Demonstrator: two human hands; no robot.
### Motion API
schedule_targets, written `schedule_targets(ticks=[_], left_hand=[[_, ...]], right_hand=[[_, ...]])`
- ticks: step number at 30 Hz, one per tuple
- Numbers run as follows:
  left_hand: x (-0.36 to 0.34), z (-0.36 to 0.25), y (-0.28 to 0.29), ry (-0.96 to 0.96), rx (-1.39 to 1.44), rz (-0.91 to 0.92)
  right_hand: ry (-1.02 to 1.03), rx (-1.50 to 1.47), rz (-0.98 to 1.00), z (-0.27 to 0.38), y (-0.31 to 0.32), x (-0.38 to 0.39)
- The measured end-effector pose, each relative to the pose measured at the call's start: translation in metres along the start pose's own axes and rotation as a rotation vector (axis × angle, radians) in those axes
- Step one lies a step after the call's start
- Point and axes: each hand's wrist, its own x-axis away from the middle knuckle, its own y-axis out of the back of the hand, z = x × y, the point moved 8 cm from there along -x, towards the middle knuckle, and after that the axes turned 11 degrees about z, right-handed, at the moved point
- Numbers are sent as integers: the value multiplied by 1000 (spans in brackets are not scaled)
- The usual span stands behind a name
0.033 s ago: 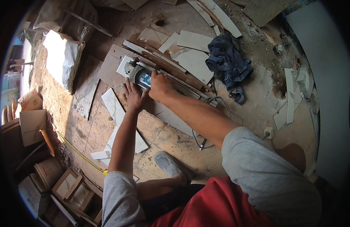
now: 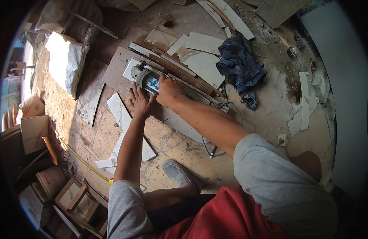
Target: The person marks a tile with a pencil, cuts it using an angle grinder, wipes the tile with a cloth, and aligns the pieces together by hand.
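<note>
- Tile offcuts [image 2: 121, 110] are lying nearer the wearer and left of the power tool [image 2: 153, 83], their edges crowding that approach.
- White tile piece [image 2: 129, 71] is resting at the tool's far-left end, probably placed there for backing from the board [image 2: 113, 76]; the board's margin is extending past it, leaving some room.
- Left hand [image 2: 143, 105] is bearing palm-down just beside the tool's near side, fingers spread, seemingly for steadying; whether its thumb is pressing the tool, cannot tell.
- Right hand [image 2: 170, 91] is gripping the tool's body from the right, fingers curled around it, apparently for control.
- Tile strips [image 2: 179, 66] are running along the tool's far side, their edges limiting sideways room.
- Grey cable [image 2: 236, 110] is looping right of the tool, near the right forearm, leaving slack.
</note>
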Motion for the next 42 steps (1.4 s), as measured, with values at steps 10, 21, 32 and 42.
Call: schedule_targets(ticks=[10, 21, 32, 42], left_hand=[[1, -1, 0, 23, -7, 25], [0, 0, 1, 36, -24, 47], [0, 1, 3, 78, -84, 68], [2, -3, 6, 62, -67, 47]], right_hand=[[-9, 35, 12, -6, -6, -2], [-9, 39, -20, -11, -7, 0], [-22, 30, -16, -13, -4, 6], [-21, 19, -12, -16, -3, 11]])
